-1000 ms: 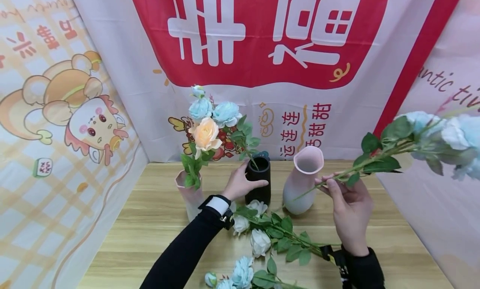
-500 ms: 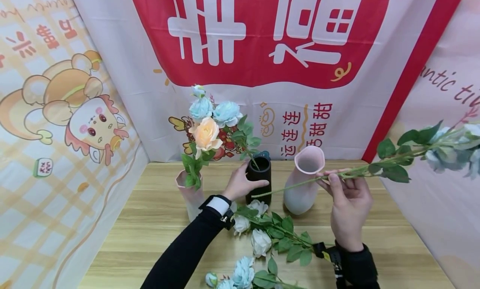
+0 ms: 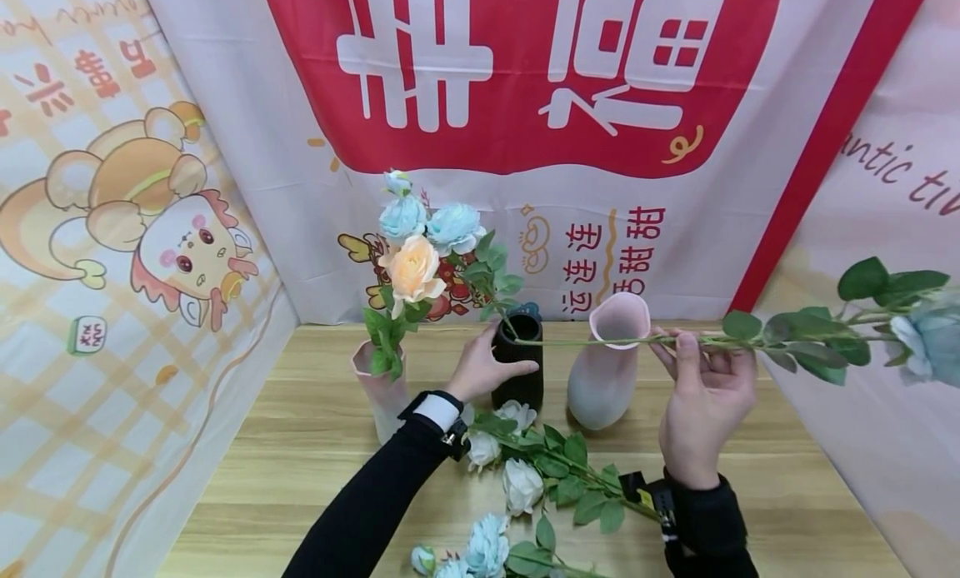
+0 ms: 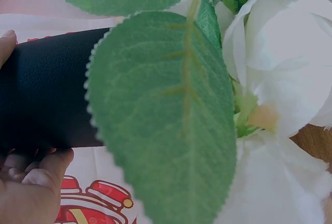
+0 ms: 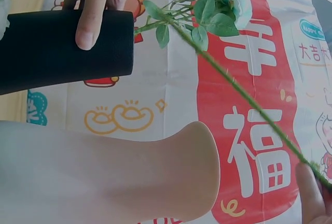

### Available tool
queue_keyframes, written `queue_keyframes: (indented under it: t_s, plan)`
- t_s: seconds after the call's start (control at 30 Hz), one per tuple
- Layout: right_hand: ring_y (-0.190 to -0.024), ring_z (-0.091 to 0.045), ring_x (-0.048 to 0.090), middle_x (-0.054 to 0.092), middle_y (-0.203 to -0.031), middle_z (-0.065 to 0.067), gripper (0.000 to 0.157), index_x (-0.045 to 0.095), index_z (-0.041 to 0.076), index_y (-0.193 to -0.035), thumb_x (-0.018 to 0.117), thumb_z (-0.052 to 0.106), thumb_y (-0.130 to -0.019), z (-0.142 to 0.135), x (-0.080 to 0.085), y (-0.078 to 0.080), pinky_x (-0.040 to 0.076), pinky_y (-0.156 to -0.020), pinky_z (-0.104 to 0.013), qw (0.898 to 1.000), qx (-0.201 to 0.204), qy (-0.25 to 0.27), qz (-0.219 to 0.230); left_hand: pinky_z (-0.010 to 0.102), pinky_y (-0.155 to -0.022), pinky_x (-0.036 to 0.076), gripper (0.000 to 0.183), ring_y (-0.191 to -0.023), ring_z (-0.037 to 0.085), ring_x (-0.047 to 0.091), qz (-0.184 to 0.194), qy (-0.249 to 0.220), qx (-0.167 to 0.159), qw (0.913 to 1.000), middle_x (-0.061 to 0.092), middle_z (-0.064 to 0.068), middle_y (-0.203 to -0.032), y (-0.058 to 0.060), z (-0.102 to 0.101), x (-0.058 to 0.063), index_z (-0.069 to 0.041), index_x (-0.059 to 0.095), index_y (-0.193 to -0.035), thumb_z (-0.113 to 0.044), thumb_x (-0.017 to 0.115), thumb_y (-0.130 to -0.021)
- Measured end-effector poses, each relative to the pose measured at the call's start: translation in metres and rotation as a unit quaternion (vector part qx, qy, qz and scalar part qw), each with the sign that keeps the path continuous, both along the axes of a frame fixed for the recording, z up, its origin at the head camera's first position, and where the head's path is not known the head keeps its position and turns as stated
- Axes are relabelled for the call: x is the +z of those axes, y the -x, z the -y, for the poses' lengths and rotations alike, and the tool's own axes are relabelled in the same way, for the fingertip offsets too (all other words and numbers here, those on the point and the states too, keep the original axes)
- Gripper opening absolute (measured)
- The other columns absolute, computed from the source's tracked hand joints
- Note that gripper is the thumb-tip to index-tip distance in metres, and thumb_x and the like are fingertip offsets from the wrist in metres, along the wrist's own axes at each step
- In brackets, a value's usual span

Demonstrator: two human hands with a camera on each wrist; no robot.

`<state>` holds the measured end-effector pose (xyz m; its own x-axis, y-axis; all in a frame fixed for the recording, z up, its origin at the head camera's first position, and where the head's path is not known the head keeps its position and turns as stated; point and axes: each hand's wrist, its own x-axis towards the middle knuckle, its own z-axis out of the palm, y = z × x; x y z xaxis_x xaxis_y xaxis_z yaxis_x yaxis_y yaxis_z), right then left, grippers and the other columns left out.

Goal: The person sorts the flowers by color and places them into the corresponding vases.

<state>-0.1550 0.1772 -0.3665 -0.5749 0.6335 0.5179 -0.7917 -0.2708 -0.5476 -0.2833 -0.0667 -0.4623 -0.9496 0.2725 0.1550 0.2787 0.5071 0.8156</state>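
My left hand (image 3: 480, 366) grips the black vase (image 3: 517, 388), with the thumb across its near side. A leafy stem with light blue roses (image 3: 453, 226) stands in that vase, leaning left. In my right hand (image 3: 705, 403), thumb and fingers pinch the green stem (image 3: 570, 342) of a blue rose (image 3: 930, 336). The stem lies nearly level, bloom to the right, and its bare end overlaps the black vase's mouth in the head view. In the right wrist view, my left thumb (image 5: 89, 27) presses the black vase, and the held stem (image 5: 233, 82) slants past its mouth.
A pink-and-grey vase (image 3: 603, 386) stands between my hands. Further left, another pink vase (image 3: 381, 395) holds a peach rose (image 3: 412, 267). White roses (image 3: 521, 485) and blue roses (image 3: 486, 545) lie on the wooden table (image 3: 300, 453) in front. Printed cloth walls surround the table.
My right hand has risen slightly and turned the stem from slanting to nearly level, its bare end swinging left and up to the black vase's mouth. The left hand has stayed in place.
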Motion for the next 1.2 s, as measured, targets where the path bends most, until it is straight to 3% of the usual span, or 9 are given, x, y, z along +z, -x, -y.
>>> queue_keyframes:
  t_s: [0.13,0.3,0.47,0.67,0.77,1.03,1.2]
  plan:
    - [-0.091,-0.043,0.065,0.057,-0.100,-0.040,0.034,0.056,-0.013,-0.119,0.068,-0.009,-0.088,0.002,-0.001,0.004,0.053,-0.077,-0.047,0.999,-0.041,-0.005,0.007,0.043,-0.106,0.036,0.106,-0.137,0.029,0.036,-0.002,-0.005,-0.001,1.0000,0.026,0.009,-0.158,0.000,0.000,0.000,-0.011,0.026,-0.156,-0.051,0.083,-0.075]
    - [-0.089,-0.043,0.065,0.053,-0.100,-0.044,0.031,0.056,-0.014,-0.114,0.068,-0.010,-0.087,0.007,-0.004,0.009,0.054,-0.077,-0.046,0.999,-0.041,0.012,0.011,0.043,-0.106,0.036,0.107,-0.138,0.028,0.035,-0.006,-0.004,-0.002,1.0000,0.026,0.009,-0.158,0.001,-0.001,-0.001,-0.010,0.026,-0.156,-0.053,0.082,-0.075]
    - [-0.089,-0.039,0.067,0.059,-0.099,-0.036,0.034,0.057,-0.011,-0.118,0.068,-0.009,-0.087,0.014,-0.007,0.012,0.054,-0.078,-0.044,0.999,-0.024,0.005,0.023,0.042,-0.106,0.036,0.108,-0.137,0.027,0.036,-0.004,-0.002,-0.003,1.0000,0.028,0.009,-0.158,0.002,-0.001,-0.004,-0.012,0.026,-0.156,-0.055,0.081,-0.074]
    - [-0.094,-0.043,0.066,0.060,-0.102,-0.034,0.029,0.055,-0.010,-0.116,0.066,-0.006,-0.090,0.019,-0.011,0.017,0.053,-0.079,-0.043,0.998,-0.020,-0.060,0.032,0.044,-0.106,0.035,0.108,-0.139,0.028,0.034,0.002,-0.003,0.000,1.0000,0.027,0.007,-0.158,0.001,-0.002,-0.004,-0.012,0.026,-0.156,-0.055,0.081,-0.074]
    - [-0.093,-0.044,0.066,0.058,-0.101,-0.037,0.027,0.055,-0.010,-0.114,0.066,-0.007,-0.090,0.022,-0.012,0.020,0.053,-0.079,-0.043,0.997,-0.010,-0.065,0.029,0.043,-0.107,0.035,0.108,-0.139,0.027,0.033,0.004,-0.001,-0.001,1.0000,0.026,0.007,-0.158,0.001,-0.002,-0.004,-0.012,0.025,-0.156,-0.056,0.081,-0.074]
    - [-0.092,-0.036,0.067,0.060,-0.103,-0.033,0.033,0.052,-0.011,-0.123,0.061,-0.011,-0.092,0.033,-0.011,0.025,0.054,-0.079,-0.040,0.992,0.007,-0.123,0.027,0.045,-0.105,0.036,0.106,-0.136,0.028,0.039,-0.009,-0.015,-0.006,0.9998,0.034,0.010,-0.154,0.003,0.000,-0.006,-0.012,0.031,-0.154,-0.058,0.081,-0.073]
    - [-0.089,-0.033,0.067,0.061,-0.101,-0.033,0.031,0.052,-0.013,-0.122,0.057,-0.016,-0.092,0.044,-0.002,0.026,0.055,-0.078,-0.036,0.987,0.003,-0.162,0.018,0.046,-0.106,0.036,0.107,-0.136,0.029,0.038,-0.009,-0.012,-0.004,0.9999,0.033,0.012,-0.155,0.001,0.001,-0.004,-0.011,0.030,-0.155,-0.057,0.081,-0.073]
